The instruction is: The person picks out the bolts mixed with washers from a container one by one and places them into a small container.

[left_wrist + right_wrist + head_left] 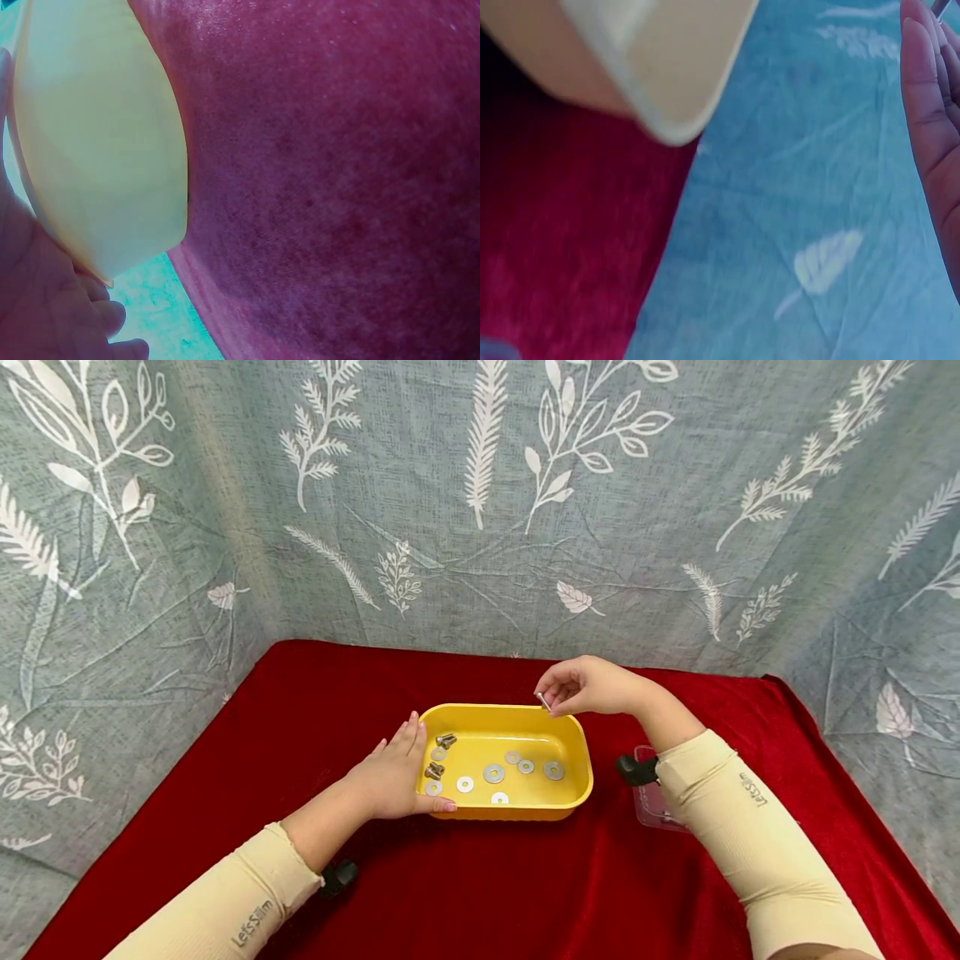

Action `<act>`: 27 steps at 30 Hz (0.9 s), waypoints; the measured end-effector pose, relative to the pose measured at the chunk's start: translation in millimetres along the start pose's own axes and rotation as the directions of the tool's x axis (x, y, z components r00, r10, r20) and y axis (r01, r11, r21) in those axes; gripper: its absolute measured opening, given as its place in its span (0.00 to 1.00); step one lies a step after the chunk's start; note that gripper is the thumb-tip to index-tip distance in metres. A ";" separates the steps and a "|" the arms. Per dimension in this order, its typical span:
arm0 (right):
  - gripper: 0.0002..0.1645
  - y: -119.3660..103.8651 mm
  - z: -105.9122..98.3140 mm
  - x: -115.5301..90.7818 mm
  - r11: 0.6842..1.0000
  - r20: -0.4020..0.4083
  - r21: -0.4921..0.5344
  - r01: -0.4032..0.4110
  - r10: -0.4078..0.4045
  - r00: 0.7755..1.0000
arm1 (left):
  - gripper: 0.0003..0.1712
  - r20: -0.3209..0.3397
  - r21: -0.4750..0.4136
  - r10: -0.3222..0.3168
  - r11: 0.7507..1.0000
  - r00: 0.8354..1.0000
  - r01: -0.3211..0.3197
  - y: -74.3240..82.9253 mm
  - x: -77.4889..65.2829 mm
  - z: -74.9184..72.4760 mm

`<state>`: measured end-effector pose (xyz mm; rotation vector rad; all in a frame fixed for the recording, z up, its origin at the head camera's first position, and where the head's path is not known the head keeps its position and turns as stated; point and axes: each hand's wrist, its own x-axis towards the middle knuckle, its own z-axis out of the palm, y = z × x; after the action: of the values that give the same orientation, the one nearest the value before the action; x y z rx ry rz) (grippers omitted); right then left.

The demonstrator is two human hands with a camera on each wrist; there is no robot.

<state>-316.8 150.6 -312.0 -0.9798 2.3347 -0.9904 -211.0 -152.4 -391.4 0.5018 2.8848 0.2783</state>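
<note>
Bin [517, 813]: yellow, rounded corners, standing on the red-covered worktop [480, 885].
Left hand [396, 778]: at the bin's left end; grip released, fingers straight against the end, thumb laid over the near rim.
Right hand [592, 685]: by the bin's far right corner in the head view; grip pinching a small metal piece [544, 702].
Metal piece: slender, bolt-like, tilted, between thumb and fingertips; height over the far rim cannot be told.
Bolts [434, 770]: short, inside the bin, two small clusters near the left end; exact count unclear.
Washers [486, 775]: flat rings on the bin floor; two beside the bolts, the others spread across the middle and right.
Clear box [641, 810]: right of the bin, well apart from it, partly hidden by the right forearm; contents indistinct.
Sleeves [738, 814]: cream, lettered, one on each forearm.
Backdrop [442, 560]: grey-blue cloth, creased, printed with white leaves and sprigs.
</note>
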 end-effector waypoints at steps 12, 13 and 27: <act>0.18 28.4 -27.1 -62.7 0.996 -0.085 0.019 -0.086 0.087 0.993 | 0.71 -0.001 0.003 0.005 1.000 1.000 -0.005 0.1 -1.6 -0.8; 0.18 32.2 -28.3 -69.0 0.995 -0.088 0.021 -0.096 0.098 0.991 | 0.71 0.001 0.004 0.005 1.000 1.000 -0.005 0.0 -1.4 -0.9; 0.21 74.8 -32.1 -142.4 0.979 -0.135 0.024 -0.201 0.202 0.970 | 0.72 -0.002 0.000 0.008 1.000 1.000 -0.008 -0.4 -0.4 0.3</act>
<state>-274.7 307.8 -332.2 -0.6718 2.4797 -1.0144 -210.6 -152.9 -391.8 0.5128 2.8851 0.2800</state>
